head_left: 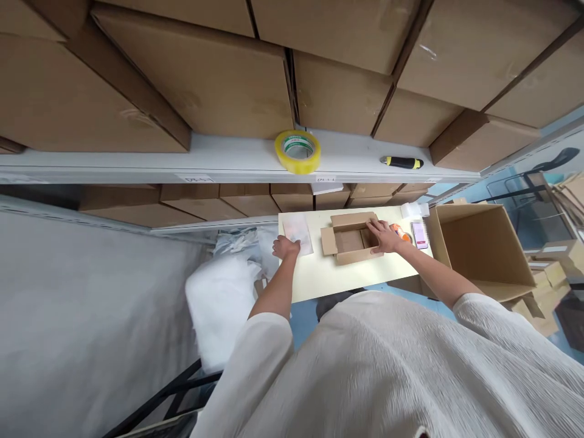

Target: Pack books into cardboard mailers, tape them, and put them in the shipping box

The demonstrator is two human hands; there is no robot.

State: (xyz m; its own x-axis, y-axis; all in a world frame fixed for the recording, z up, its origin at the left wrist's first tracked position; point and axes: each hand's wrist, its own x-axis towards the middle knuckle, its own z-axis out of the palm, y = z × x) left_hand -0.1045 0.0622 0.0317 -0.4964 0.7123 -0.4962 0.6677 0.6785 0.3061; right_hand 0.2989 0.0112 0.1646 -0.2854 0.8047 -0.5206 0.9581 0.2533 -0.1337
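A small open cardboard box (358, 258) lies on the pale yellow table, its flaps folded outward. My right hand (385, 237) grips the right end of this box, fingers over the far side and thumb towards the near side. At the table's left edge is my left hand (286, 246), its fingers curled in; what they hold, if anything, is hidden. Beside that hand lies a thin, flat, translucent sheet or packet (301, 231), near the thumb. Just past my right hand sits an orange-and-white item (401, 232), partly covered by the hand and wrist.
A phone (419, 235) lies at the right of the table (328, 283). Beyond it stands a large open carton (483, 243). The shelf (237, 152) above holds cartons, a yellow tape roll (297, 152) and a utility knife (402, 162). White plastic bags (221, 304) fill the left.
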